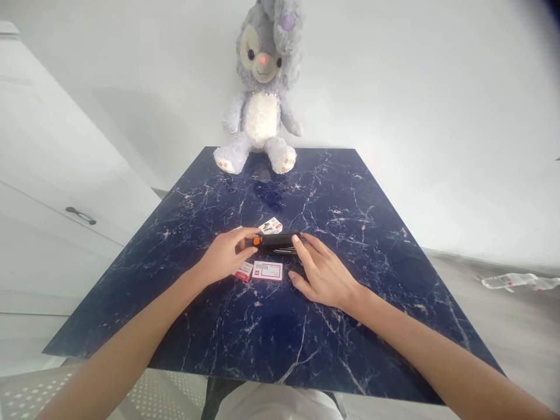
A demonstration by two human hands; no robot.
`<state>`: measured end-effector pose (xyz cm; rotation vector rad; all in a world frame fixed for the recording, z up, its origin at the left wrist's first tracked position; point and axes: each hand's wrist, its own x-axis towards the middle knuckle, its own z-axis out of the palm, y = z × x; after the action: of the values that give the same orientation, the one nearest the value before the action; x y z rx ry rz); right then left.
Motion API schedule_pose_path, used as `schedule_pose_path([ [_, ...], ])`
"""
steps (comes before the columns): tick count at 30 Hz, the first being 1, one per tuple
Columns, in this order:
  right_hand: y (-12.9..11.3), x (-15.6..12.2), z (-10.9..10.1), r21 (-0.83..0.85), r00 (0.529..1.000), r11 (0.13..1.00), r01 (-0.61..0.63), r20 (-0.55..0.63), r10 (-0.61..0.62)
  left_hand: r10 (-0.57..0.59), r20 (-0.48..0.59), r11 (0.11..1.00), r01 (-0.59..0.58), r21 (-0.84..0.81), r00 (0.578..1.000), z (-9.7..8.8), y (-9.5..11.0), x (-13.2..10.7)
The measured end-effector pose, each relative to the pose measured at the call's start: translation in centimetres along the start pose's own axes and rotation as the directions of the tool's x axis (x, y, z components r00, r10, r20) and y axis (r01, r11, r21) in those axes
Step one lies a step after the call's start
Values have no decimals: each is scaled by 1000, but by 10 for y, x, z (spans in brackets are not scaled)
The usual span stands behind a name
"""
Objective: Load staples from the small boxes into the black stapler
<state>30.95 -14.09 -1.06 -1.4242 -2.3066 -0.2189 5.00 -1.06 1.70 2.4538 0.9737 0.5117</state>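
Observation:
A black stapler (280, 240) with an orange part at its left end is held just above the table, a metal strip showing along its lower side. My left hand (225, 254) pinches the orange end between thumb and fingers. At the right end, my right hand (328, 273) holds the stapler with its index fingertip on the black body and other fingers behind it; its thumb stands apart. Behind the stapler lies a small white and red box (271, 225). In front are a white card-like box with a red border (268, 270) and a red and white box (244, 272), partly covered by my left hand.
The dark blue marble-patterned table (280, 326) narrows towards the wall. A grey plush rabbit (261, 116) sits at its far edge. White drawers with a dark handle (81, 215) stand at the left. Clear plastic packaging (518, 281) lies on the floor at the right.

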Motion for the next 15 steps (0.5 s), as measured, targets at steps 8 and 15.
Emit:
schedule_pose_path([
  [8, 6, 5, 3, 70, 987, 985, -160, -21, 161, -33, 1, 999, 33, -35, 999, 5, 7, 0],
  [15, 14, 6, 5, 250, 954, 925, -287, -15, 300, 168, 152, 984, -155, -93, 974, 20, 31, -11],
])
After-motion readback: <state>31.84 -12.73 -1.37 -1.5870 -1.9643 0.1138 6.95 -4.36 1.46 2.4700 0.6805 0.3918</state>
